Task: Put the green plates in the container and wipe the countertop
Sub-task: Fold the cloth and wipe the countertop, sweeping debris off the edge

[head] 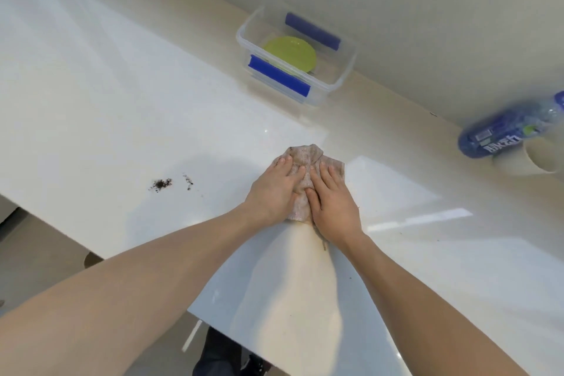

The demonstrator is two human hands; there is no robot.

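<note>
With both the left hand [276,189] and right hand [331,195] pressed flat, fingers straight, on the crumpled beige cloth [305,168] mid-worktop [122,101] and the round green plates [290,53] already inside the clear plastic container [320,94], a stroke that misses the dark crumbs [161,183] well to the left risks leaving them or pushing them off the edge.

blue bottle [500,134] label: blurred, perhaps chinese characters.

A blue-labelled plastic bottle [512,128] lies blurred at my far right (its lettering unreadable), touching a pale paper cup [540,157] tipped on its side.
</note>
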